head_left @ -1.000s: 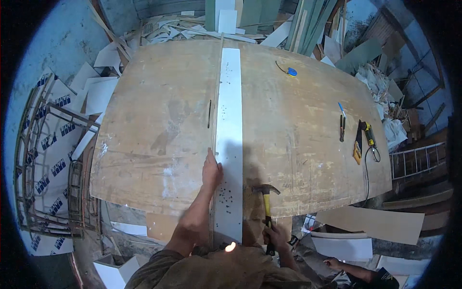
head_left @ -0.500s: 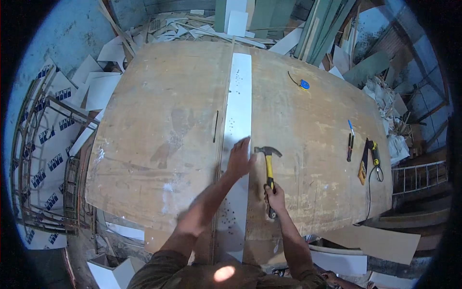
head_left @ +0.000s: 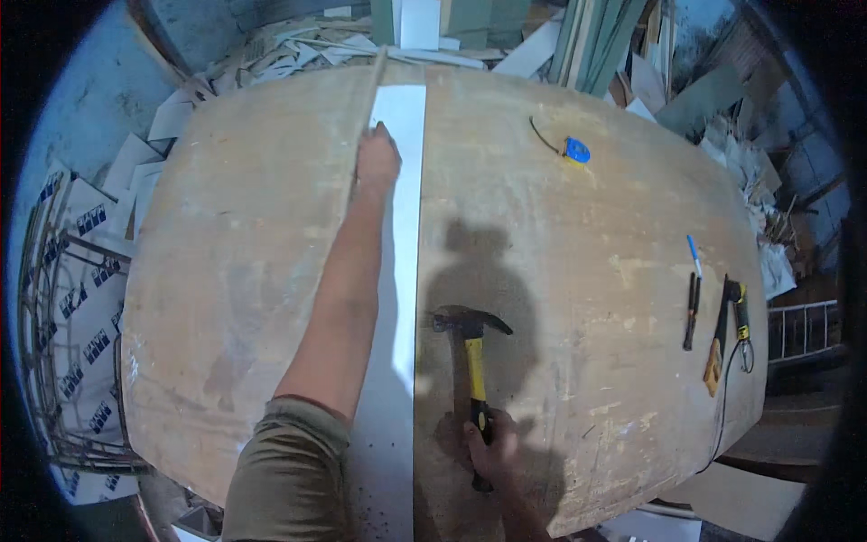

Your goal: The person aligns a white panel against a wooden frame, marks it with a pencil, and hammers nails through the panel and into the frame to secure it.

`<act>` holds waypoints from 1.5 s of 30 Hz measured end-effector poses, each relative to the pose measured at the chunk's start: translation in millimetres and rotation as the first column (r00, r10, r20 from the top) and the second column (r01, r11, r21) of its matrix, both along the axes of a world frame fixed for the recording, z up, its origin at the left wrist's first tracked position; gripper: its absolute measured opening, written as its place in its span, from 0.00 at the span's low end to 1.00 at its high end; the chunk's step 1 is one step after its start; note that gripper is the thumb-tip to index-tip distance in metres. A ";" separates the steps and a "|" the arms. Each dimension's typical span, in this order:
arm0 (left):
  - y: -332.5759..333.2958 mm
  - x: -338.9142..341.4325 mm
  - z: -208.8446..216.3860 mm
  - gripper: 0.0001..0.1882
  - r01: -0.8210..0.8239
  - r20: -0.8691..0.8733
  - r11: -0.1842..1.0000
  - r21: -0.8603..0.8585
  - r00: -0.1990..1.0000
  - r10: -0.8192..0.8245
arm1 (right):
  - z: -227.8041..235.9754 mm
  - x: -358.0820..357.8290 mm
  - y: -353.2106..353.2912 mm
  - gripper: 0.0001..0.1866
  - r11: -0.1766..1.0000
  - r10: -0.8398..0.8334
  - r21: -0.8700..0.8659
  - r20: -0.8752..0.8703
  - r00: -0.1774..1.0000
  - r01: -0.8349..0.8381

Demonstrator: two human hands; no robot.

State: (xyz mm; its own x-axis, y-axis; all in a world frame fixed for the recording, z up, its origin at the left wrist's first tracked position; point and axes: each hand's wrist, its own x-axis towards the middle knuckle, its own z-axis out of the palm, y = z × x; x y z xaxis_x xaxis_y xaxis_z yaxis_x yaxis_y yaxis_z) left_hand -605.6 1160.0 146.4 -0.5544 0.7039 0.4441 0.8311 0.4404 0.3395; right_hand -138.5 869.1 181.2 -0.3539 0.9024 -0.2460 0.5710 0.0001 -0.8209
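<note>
The long, narrow white board (head_left: 407, 217) points away across the brown wooden surface (head_left: 587, 217), left of the right hand (head_left: 496, 447), whose grip wraps a black-and-yellow claw hammer (head_left: 476, 366); the nearer left hand (head_left: 377, 163) overlaps the board's far left edge, its grip unclear.

Workshop interior. Table (head_left: 591, 384), broad, wooden, scuffed: is spreading beneath the left fingers (head_left: 383, 137) and the right fingers (head_left: 473, 444). Wall (head_left: 104, 95), pale blue, blotched: is rising far left of the left fingers. Offcuts (head_left: 293, 45), pale, heaped: are lying beyond the left fingers. Boards (head_left: 623, 41), green, upright: are leaning beyond and right of the same fingers. Metal frame (head_left: 97, 250) and printed white panel (head_left: 90, 316): are standing well left of the right fingers. Ladder-like rack (head_left: 806, 330): is standing far right of the right fingers. Light, bluish: is falling unevenly, a dark shadow (head_left: 483, 280) lying just beyond the right fingers.
</note>
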 end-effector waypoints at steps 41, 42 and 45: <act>8.6 -60.9 22.4 0.11 0.262 0.138 0.947 0.184 0.947 -0.289 | 9.6 3.5 11.1 0.24 0.939 -0.064 -0.334 0.058 0.996 0.080; 10.0 -71.5 18.8 0.12 0.307 0.162 0.933 0.188 0.927 -0.338 | 9.2 2.8 9.5 0.24 0.927 -0.078 -0.363 0.046 0.996 0.090; 17.9 -74.8 14.1 0.12 0.360 0.218 0.912 0.199 0.891 -0.399 | -18.6 14.5 0.3 0.25 0.971 -0.063 -0.234 -0.040 0.997 0.051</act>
